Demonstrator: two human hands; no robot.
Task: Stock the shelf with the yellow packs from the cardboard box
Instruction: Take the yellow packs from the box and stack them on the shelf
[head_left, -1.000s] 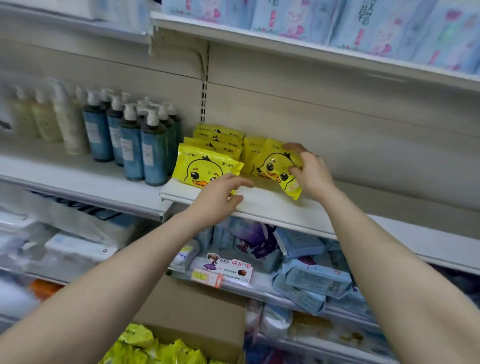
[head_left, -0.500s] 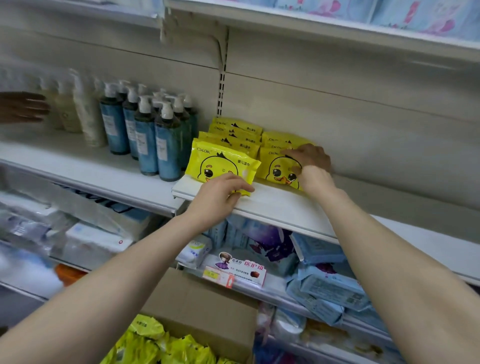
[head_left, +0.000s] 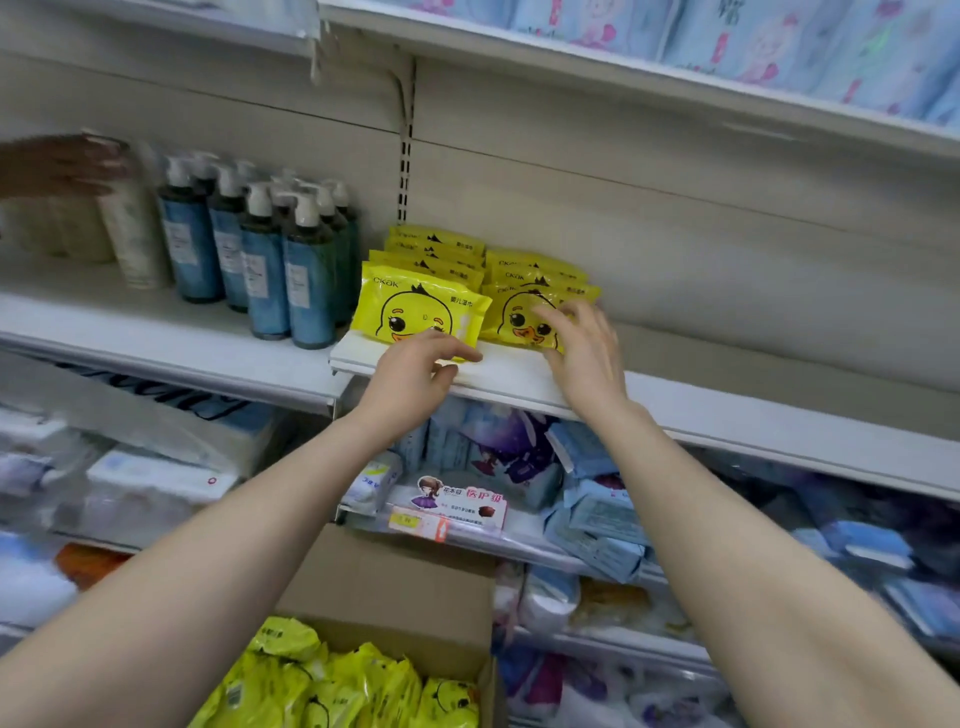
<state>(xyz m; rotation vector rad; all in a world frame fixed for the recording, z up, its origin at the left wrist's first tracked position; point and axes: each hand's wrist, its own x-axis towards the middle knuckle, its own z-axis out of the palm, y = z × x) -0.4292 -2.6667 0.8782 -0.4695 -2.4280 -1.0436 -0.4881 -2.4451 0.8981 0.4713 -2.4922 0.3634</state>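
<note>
On the shelf (head_left: 727, 415) yellow packs (head_left: 421, 312) were stood in two rows; more were seen in the cardboard box (head_left: 395, 587) at 6 o'clock. The left hand (head_left: 410, 374) was laid, fingers loose, at the front pack's lower edge; the right hand (head_left: 584, 353) was spread open on the pack at 3 o'clock. The packs were judged light, soft and slippery, best taken by the sides

Blue pump bottles (head_left: 270, 270), cream bottles (head_left: 130, 234), pastel packs above (head_left: 779, 41), blue packets below (head_left: 597, 514)
</note>
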